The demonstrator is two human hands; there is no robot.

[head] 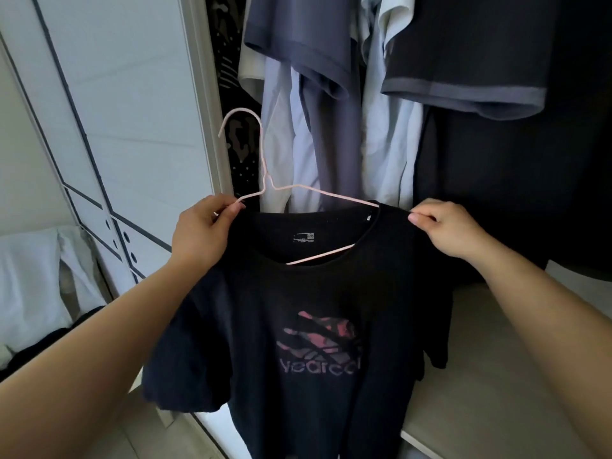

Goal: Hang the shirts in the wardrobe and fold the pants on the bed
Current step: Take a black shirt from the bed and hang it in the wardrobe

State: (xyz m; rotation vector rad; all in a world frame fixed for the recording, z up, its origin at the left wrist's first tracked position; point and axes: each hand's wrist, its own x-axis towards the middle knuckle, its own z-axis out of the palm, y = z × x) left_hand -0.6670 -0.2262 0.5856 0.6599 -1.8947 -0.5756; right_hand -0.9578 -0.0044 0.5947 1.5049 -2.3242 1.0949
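- Black shirt [298,309], centre frame, partly on a pink hanger [263,154].
- Arms outstretched: left hand [205,233] pinches the hanger end, right hand [447,230] the shirt shoulder.
- Hanger's right end is hidden inside.

Black T-shirt [298,293]: soft knit cloth, matt.
Chest print [319,346]: flat pink-grey ink, dull, worn-looking.
Hanger [261,154]: thin wire, pale pink coating, smooth, faint sheen.
Wardrobe door [132,94]: white panel, smooth, satin finish, dark inlaid lines.
Hung navy shirt [298,44]: matt knit cloth.
Pale blue shirt [387,144]: thin woven cloth, creased.
Wardrobe shelf [496,359]: pale, smooth, matt.
Pillow [29,276]: white cloth, wrinkled.
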